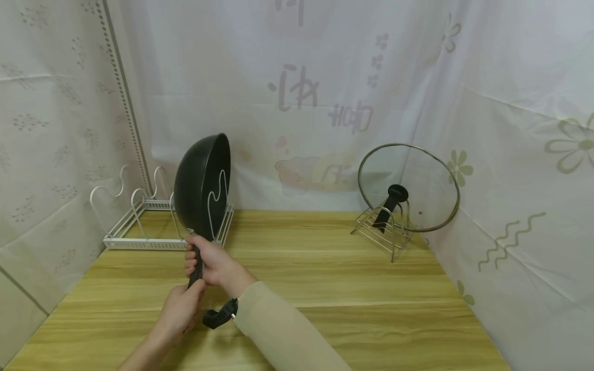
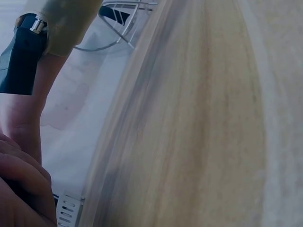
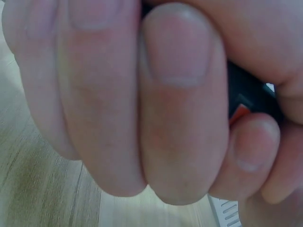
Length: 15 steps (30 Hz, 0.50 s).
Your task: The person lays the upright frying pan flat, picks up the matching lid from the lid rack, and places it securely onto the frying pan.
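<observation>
The wood-grain surface [image 1: 325, 268] spreads beneath both grips. Beyond them, the white rack [image 1: 144, 243] stretches off to the left, its right-end wires flanking the black pan [image 1: 190, 180], which stands on edge just ahead (whether it bears on the rack, I cannot tell). Its handle [image 1: 197, 265] points back toward the person: the right grip [image 1: 215, 260] clamps it nearer the bowl, the left grip [image 1: 181, 309] its near end.

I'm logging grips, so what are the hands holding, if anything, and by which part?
The dark pan is held by its handle: the right hand grips it nearer the pan, the left hand farther back.
</observation>
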Each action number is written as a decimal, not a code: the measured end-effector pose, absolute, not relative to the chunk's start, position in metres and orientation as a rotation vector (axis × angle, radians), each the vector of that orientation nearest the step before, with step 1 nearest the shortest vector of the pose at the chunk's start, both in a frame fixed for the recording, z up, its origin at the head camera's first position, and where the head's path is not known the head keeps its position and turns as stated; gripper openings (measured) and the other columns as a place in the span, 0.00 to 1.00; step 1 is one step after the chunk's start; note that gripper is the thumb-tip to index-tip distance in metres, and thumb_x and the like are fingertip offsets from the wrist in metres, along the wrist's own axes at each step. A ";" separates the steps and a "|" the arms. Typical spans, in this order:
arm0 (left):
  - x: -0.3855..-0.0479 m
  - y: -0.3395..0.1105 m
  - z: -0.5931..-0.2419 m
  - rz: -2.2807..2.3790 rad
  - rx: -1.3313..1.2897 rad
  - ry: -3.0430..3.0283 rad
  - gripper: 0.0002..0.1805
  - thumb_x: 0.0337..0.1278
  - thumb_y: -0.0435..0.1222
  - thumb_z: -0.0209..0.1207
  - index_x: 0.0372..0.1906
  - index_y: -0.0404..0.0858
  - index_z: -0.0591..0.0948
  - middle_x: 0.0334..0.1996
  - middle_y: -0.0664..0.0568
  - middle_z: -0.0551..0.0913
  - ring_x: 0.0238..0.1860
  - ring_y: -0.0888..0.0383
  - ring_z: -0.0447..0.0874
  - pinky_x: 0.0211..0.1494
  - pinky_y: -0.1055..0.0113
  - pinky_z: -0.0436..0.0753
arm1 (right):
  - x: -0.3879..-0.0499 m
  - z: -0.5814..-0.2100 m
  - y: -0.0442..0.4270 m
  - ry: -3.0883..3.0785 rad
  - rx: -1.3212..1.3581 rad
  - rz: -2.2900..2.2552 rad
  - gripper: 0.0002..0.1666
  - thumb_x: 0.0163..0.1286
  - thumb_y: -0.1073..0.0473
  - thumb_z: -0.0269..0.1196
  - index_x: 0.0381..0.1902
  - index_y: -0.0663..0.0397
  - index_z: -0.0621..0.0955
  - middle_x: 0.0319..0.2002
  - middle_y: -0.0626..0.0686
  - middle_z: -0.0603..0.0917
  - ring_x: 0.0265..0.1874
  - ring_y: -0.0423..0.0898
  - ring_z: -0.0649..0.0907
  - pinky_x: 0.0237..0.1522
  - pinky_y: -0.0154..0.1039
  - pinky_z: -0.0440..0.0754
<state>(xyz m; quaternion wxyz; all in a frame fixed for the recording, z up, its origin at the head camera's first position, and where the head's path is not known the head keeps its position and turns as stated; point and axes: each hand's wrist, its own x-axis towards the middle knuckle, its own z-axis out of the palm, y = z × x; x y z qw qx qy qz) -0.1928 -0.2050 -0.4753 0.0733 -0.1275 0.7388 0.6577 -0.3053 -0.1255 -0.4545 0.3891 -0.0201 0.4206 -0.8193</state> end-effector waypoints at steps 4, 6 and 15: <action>-0.192 -0.206 -0.475 1.962 -0.386 2.238 0.22 0.73 0.39 0.50 0.18 0.48 0.65 0.12 0.63 0.61 0.10 0.65 0.55 0.12 0.71 0.59 | -0.305 -0.454 -0.126 1.072 -0.052 -2.091 0.21 0.83 0.50 0.57 0.24 0.41 0.71 0.20 0.39 0.65 0.18 0.34 0.63 0.24 0.26 0.63; -0.192 -0.206 -0.474 1.956 -0.392 2.244 0.21 0.73 0.39 0.50 0.18 0.48 0.65 0.12 0.63 0.61 0.11 0.65 0.55 0.13 0.70 0.58 | -0.305 -0.454 -0.126 1.077 -0.052 -2.094 0.21 0.83 0.50 0.57 0.24 0.41 0.71 0.20 0.39 0.65 0.18 0.34 0.63 0.24 0.26 0.63; -0.192 -0.206 -0.472 1.894 -0.412 2.303 0.21 0.74 0.40 0.50 0.19 0.47 0.67 0.11 0.62 0.62 0.10 0.64 0.58 0.13 0.69 0.61 | -0.302 -0.451 -0.126 1.092 -0.036 -2.092 0.22 0.83 0.51 0.56 0.24 0.41 0.71 0.20 0.39 0.64 0.18 0.34 0.63 0.24 0.26 0.63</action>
